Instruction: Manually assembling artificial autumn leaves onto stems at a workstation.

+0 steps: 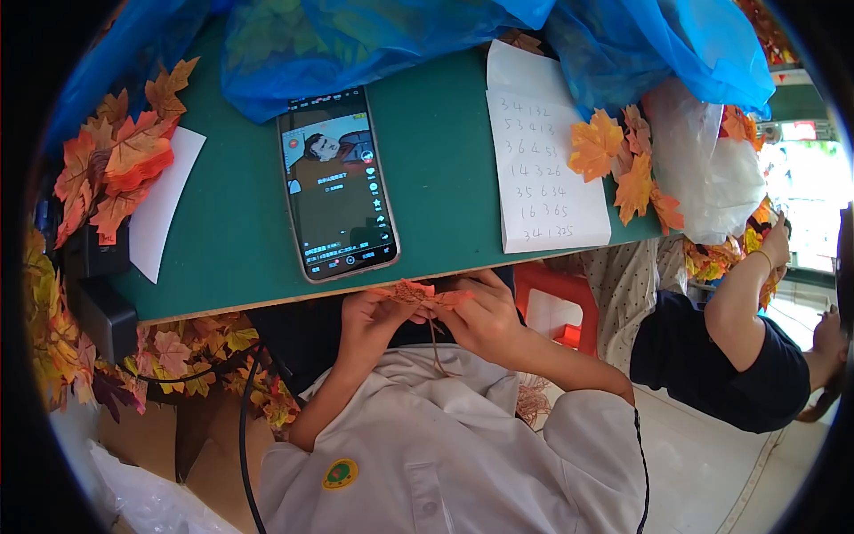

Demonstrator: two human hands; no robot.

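Observation:
Just below the table's front edge, both hands work on a small bunch of red-orange artificial maple leaves [413, 290]. My left hand [370, 322] is closed, its fingers pinching the leaves from the left. From the right, my right hand [487, 319] is closed on the same leaves, thumb and fingers together near the stem. A thin brown stem [436, 345] hangs down between the hands over my pale shirt. The fingertips partly cover the leaves, so I cannot tell how many there are.
A lit phone [338, 196] and handwritten paper [547, 169] lie on the green table [427, 178]. Blue plastic bags [356, 44] cover its back. Maple leaves [120, 165] lie at the left, more [623, 165] at the right. A person in black [725, 347] is beyond the red stool [560, 294].

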